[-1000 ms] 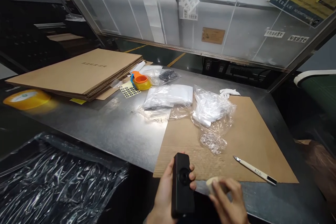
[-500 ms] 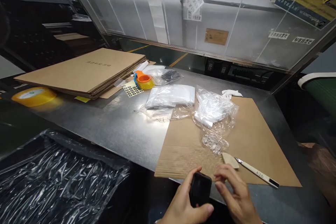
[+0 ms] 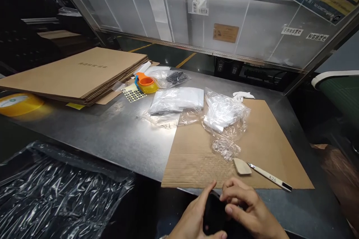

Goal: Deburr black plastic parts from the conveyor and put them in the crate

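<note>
My left hand (image 3: 193,216) is wrapped round a small black rounded-cornered case (image 3: 214,213), with the thumb along its near edge and the fingers on its far side. At the right edge of the case is my right hand (image 3: 246,205), its thumb and fingers curled close together. Whether something thin sits between those fingertips is too small to tell. Just beyond, on a cardboard sheet (image 3: 193,164), lie a beige wedge-shaped pad (image 3: 242,167) and a white-handled pen-like knife (image 3: 269,176) marked A26.
Crumpled clear bags (image 3: 226,114) and a wrapped white stack (image 3: 178,100) lie across the metal table (image 3: 126,134). Further left are an orange tape dispenser (image 3: 146,82), a sticker sheet (image 3: 133,92), flat cartons (image 3: 75,71) and a tape roll (image 3: 19,104). A bin lined with black plastic (image 3: 61,194) stands at lower left.
My right hand has moved in to the black case, its fingertips now at the case's edge. The case has tilted and sits slightly lower in view. The whole view has shifted a little.
</note>
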`<state>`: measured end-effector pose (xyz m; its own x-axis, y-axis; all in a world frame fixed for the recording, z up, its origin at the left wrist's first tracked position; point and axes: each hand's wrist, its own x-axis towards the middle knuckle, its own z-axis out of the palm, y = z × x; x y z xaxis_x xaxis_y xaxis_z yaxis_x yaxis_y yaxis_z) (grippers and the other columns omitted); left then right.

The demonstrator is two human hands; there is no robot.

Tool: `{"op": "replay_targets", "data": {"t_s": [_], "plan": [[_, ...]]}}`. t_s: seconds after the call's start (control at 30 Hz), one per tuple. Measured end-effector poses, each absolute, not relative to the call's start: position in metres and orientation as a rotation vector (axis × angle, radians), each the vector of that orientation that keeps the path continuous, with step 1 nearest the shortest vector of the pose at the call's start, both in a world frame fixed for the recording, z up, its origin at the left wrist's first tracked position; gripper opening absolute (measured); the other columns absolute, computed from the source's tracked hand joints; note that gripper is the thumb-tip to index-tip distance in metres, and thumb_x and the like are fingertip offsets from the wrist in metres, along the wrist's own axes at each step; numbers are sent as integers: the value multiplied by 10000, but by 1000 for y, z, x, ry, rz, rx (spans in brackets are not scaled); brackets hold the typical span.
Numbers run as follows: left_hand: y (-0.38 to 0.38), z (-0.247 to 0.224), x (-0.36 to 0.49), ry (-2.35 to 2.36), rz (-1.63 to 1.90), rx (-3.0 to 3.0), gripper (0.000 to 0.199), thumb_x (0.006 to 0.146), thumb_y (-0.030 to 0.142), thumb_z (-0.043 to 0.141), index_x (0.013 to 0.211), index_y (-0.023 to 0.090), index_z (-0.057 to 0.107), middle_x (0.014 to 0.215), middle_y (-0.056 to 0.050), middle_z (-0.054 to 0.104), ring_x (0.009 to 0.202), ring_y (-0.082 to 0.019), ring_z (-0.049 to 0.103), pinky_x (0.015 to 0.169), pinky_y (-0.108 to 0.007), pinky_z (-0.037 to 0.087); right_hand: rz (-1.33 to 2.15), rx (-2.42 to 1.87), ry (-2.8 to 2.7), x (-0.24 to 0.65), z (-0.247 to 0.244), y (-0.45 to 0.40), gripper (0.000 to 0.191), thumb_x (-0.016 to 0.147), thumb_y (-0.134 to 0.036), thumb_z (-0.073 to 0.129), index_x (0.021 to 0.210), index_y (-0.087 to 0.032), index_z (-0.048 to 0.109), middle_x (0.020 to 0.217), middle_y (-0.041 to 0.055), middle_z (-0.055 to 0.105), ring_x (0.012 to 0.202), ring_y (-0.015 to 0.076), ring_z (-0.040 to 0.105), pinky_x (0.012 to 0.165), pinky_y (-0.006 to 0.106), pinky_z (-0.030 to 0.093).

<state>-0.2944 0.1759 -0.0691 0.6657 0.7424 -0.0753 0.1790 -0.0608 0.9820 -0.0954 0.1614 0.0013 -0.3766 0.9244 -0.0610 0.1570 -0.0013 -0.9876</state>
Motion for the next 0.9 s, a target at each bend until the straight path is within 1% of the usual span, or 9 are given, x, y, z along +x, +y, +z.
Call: {"op": "replay_targets", "data": {"t_s": [0.17,0.23,0.37,0.5,0.57,0.63,0.73,0.83,0.9], "plan": [[177,-64,-292,811,446,1500,960,637,502,668,1407,118,245,1103,-169,604,888,-289,593,598,-295,495,1471,-1115,-1494,-96,-4,162,98,847,-283,574,796,-200,585,830,-4,462,659,81,519,590,204,430],[180,-56,-291,792,411,1482,969,644,506,662,1410,109,219,1060,-159,614,855,-271,593,559,-274,476,1491,-1105,-1460,-96,-7,162,87,852,-291,567,836,-210,596,847,0,460,664,87,535,589,214,443],[186,-45,-291,767,376,1470,952,656,478,667,1408,122,205,1078,-151,616,909,-282,583,661,-318,482,1517,-1117,-1484,-96,-7,161,150,869,-299,543,990,-235,602,912,15,454,673,88,549,594,224,458],[185,-37,-289,797,479,1309,892,624,431,726,1363,157,310,1192,-138,572,1095,-306,510,926,-395,387,1404,-1165,-1487,-100,-9,163,172,861,-347,546,787,-192,542,839,13,480,677,107,535,602,233,455],[186,-31,-287,833,591,1102,838,613,416,753,1321,178,372,1172,-112,584,1093,-271,513,920,-348,383,1245,-1294,-1469,-95,-16,165,214,886,-375,494,779,-192,519,815,21,508,691,123,543,623,245,462],[189,-25,-286,861,650,836,802,641,407,746,1313,189,367,988,-74,651,883,-194,589,758,-274,440,916,-1554,-1512,-79,-27,168,222,918,-375,417,863,-196,535,839,37,549,748,144,562,678,263,473],[197,-20,-287,861,681,389,727,757,359,660,1360,219,279,775,-22,658,601,-109,567,576,-212,427,145,-1972,-1696,-39,-51,169,333,925,-400,332,1040,-177,550,995,107,587,937,222,546,816,359,461],[204,-18,-289,727,744,53,690,810,308,590,1393,245,226,795,-39,664,706,-169,636,731,-310,485,-135,-2150,-1718,1,-74,165,483,894,-471,308,1070,-110,577,1057,207,579,1000,365,488,817,561,405],[207,-18,-290,601,774,-37,689,817,320,564,1403,249,209,862,-68,673,836,-256,653,844,-439,463,-169,-2189,-1744,17,-86,161,512,895,-495,278,992,-118,611,1038,214,595,959,382,503,762,573,419]]}}
